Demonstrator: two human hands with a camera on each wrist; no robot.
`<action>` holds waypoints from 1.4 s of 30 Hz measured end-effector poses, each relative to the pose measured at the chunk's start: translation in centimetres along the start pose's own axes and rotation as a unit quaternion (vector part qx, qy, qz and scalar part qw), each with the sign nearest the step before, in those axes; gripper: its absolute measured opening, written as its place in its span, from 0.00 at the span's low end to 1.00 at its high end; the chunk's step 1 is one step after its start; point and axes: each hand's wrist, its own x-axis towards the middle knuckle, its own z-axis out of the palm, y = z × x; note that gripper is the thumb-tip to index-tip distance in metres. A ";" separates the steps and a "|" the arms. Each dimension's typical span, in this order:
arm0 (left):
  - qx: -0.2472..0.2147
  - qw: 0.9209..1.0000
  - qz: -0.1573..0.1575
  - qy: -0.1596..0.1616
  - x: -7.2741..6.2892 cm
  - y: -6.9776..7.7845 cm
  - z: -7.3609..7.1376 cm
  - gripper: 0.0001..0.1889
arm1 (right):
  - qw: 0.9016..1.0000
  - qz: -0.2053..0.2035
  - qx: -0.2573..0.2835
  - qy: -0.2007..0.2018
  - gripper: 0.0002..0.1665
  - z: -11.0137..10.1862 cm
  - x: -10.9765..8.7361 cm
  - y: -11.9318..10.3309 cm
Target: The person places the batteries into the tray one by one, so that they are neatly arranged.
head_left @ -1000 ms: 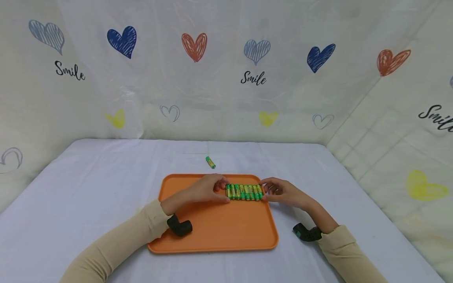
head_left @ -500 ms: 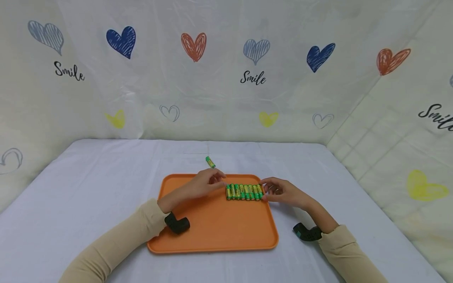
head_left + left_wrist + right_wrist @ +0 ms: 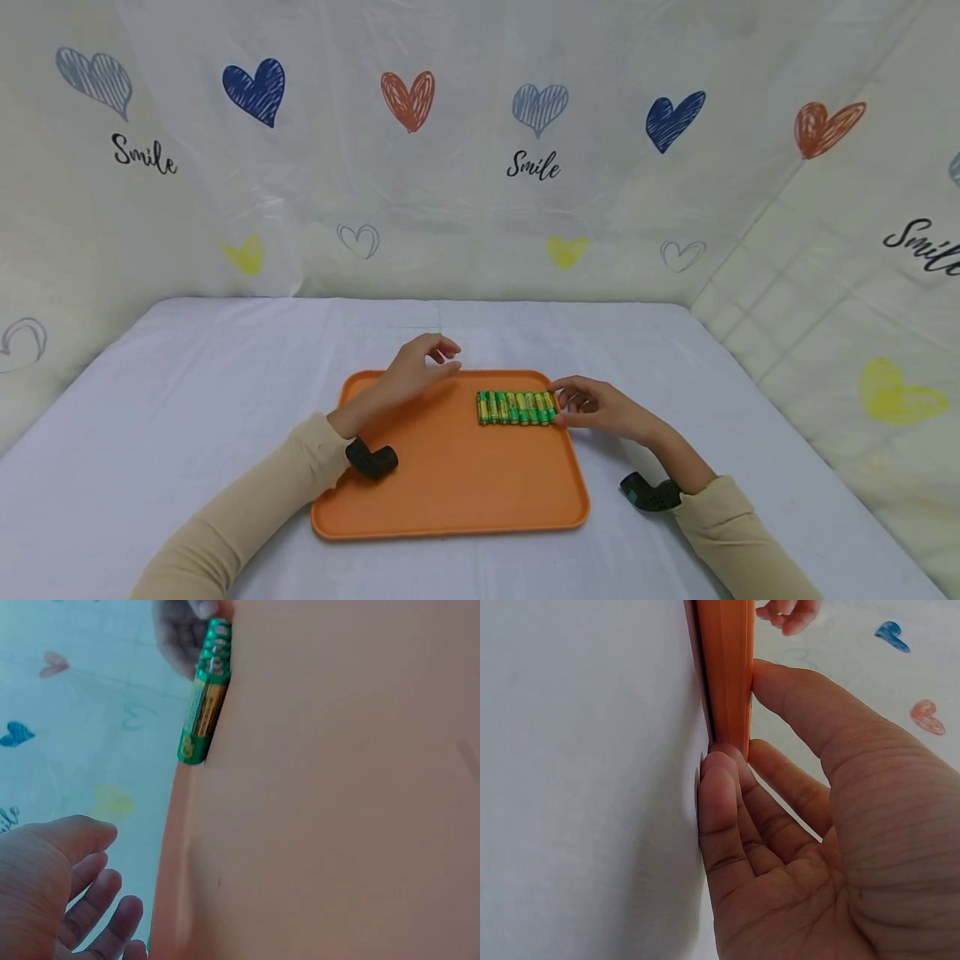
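Observation:
A row of several green-and-yellow batteries lies side by side on the orange tray, by its upper right corner. At the row's right end my right hand holds the last battery between thumb and forefinger. In the right wrist view its other fingers rest against the tray's outer side. My left hand hovers over the tray's far edge, fingers loosely bent and holding nothing. A lone battery on the table beyond is mostly hidden behind that hand. The left wrist view shows the row's near end battery.
White cloth covers the table. A pale backdrop with printed hearts and "Smile" stands behind and to the right. Each wrist carries a black camera; the left wrist camera overlaps the tray in the head view.
My left hand has let go of the row's left end and moved up and left to the lone battery, now covering most of it. My right hand has stayed in place.

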 end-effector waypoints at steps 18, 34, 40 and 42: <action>0.040 0.998 -0.058 0.000 2.0 -1.3 -1.0 0.24 | 1.000 0.000 -0.002 0.003 0.28 -0.4 -0.5 0.1; 0.071 0.990 -0.118 -0.017 3.0 -1.4 -0.4 0.34 | 1.000 -0.009 -0.007 -0.003 0.28 -0.3 -0.2 0.4; 0.086 0.988 -0.131 -0.011 3.4 -1.6 -0.4 0.33 | 1.000 -0.002 -0.008 -0.005 0.28 -0.4 -0.2 0.3; 0.094 0.988 -0.126 -0.009 3.6 -1.7 -0.4 0.32 | 1.000 -0.001 -0.008 -0.005 0.28 -0.4 -0.2 0.3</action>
